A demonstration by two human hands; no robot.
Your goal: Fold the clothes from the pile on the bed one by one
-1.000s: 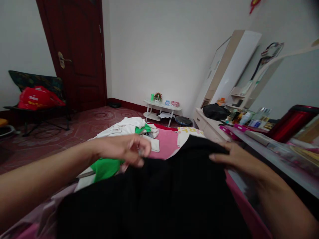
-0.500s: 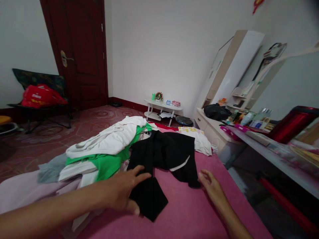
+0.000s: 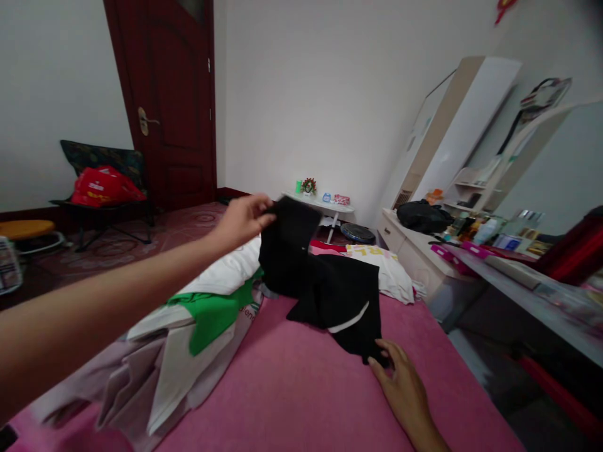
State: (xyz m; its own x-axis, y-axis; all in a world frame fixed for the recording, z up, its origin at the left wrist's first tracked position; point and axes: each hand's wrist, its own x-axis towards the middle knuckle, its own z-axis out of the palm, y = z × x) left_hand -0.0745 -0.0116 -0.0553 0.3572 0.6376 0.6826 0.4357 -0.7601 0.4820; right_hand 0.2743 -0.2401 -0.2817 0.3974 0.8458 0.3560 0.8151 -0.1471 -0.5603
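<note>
A black garment (image 3: 348, 282) with a curved white strip along one edge lies partly on the pink bed cover (image 3: 301, 389). Its left part is lifted off the bed, pinched at the upper corner between the thumb and fingers of my left hand (image 3: 247, 216). Low on the right, my right hand (image 3: 402, 383) has its thumb and fingers closed around the garment's near corner, close to the bed. The garment's exact kind is unclear because it is bunched. Left of it, a pile holds a white garment (image 3: 230, 270), a green garment (image 3: 221, 314) and greyish-mauve cloth (image 3: 134, 383).
Behind the black garment lies a white shirt with yellow print (image 3: 381, 270). A dresser (image 3: 414, 245) with a black bag (image 3: 424, 216) and bottles lines the right side. Further off are a low white table (image 3: 325, 204), a folding chair (image 3: 101, 154) with a red bag (image 3: 108, 187), and a stool (image 3: 28, 228).
My left hand has risen and moved away from me, lifting the garment's left part off the bed. My right hand has closed on the near right corner. The view has turned slightly left.
</note>
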